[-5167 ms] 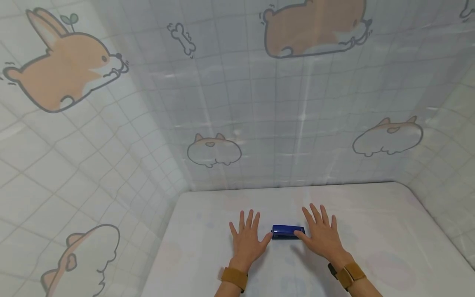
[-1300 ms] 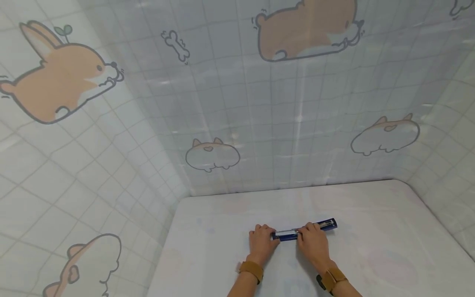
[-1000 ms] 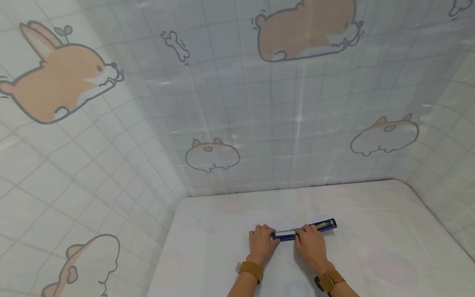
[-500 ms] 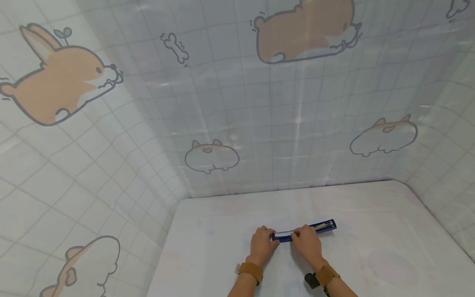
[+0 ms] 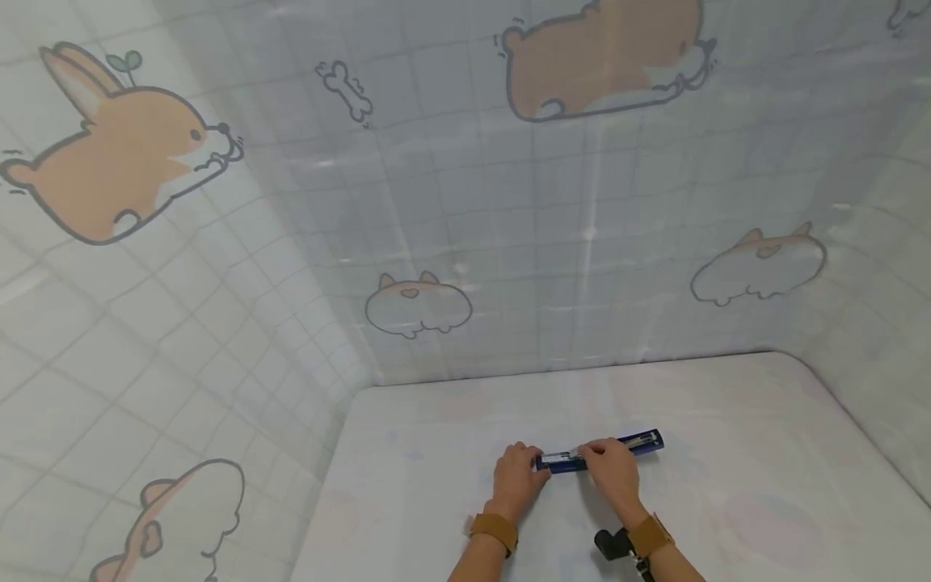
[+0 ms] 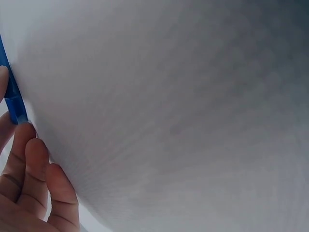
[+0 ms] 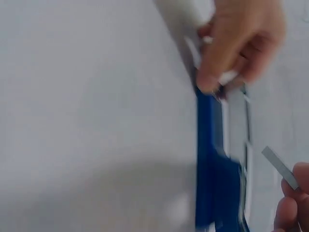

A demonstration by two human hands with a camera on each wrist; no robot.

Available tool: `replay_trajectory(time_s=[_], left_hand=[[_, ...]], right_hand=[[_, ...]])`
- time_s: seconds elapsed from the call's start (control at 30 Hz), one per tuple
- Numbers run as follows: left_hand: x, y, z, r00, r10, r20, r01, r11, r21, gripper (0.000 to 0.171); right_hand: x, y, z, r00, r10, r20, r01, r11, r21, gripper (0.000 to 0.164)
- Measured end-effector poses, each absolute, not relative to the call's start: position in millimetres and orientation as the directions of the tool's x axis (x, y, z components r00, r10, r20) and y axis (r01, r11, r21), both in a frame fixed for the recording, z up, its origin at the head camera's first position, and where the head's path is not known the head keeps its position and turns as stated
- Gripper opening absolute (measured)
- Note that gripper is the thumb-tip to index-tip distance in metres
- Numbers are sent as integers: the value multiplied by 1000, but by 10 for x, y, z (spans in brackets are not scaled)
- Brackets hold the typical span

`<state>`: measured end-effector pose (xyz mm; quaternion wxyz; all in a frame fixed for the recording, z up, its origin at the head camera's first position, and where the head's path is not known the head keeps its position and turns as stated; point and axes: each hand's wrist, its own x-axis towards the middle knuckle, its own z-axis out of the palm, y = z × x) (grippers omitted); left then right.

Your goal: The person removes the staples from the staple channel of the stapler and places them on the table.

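A dark blue stapler (image 5: pixel 563 466) lies opened out flat on the white table, its top arm (image 5: pixel 643 441) swung to the right. My left hand (image 5: pixel 516 477) grips the stapler's left end between thumb and fingers; the left wrist view shows curled fingertips (image 6: pixel 36 154) at its blue edge (image 6: pixel 17 104). Just over the stapler's middle is my right hand (image 5: pixel 611 473). In the right wrist view its fingers (image 7: pixel 287 212) pinch a short grey strip of staples (image 7: pixel 280 166), held apart from the blue body (image 7: pixel 205 140). My right hand hides the hinge part in the head view.
The white table (image 5: pixel 429 420) has a rounded far right corner. Grid-patterned curtains (image 5: pixel 538 242) with cartoon dogs stand behind and at both sides. Each wrist wears a tan strap (image 5: pixel 494 532), and a black device (image 5: pixel 612 544) hangs at the right one.
Earlier the stapler was closed between two spread hands; it is now opened out and held by the left hand. Since half a second ago, the right hand has shifted slightly right along it.
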<state>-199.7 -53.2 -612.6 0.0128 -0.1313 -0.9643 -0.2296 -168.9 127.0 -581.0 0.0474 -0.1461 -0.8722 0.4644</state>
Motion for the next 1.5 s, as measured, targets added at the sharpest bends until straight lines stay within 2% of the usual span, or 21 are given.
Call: replay_trajectory(time_s=[0.2,0.47,0.7,0.87,0.97,1.13,1.33,1.5], left_hand=[[-1983,-517,-6099,-968,235,91,251,867,429,29],[-1956,-514,-6058,-969,230,91,246,873,421,30],[-1957,-512,-6051,-968,229,103,251,875,413,30],[-1949,-504,-6057,-969,229,93,246,870,426,29],[-1953,-507,-6056,-969,232,91,248,872,423,29],[-1993,-526,-6061,-969,228,94,246,877,413,29],[-2007,-525,-6075,-970,224,89,241,874,422,28],[-1988,-509,-6096,-971,226,79,238,876,419,29]], right_hand=[[-1354,1728,-5828,-918,369,-143,317,472,-822,29],[-924,2136,-5992,-857,383,-344,505,494,-708,35],[-848,2199,-6032,-807,406,-429,590,583,-559,28],[-826,2221,-6023,-810,394,-435,580,650,-492,30],[-828,2225,-5980,-825,396,-404,561,666,-492,31],[-969,2107,-5812,-889,386,-245,456,705,-543,29],[-1295,1715,-5741,-963,268,-12,224,780,-585,25],[-1527,1409,-5877,-976,122,181,3,837,-546,21]])
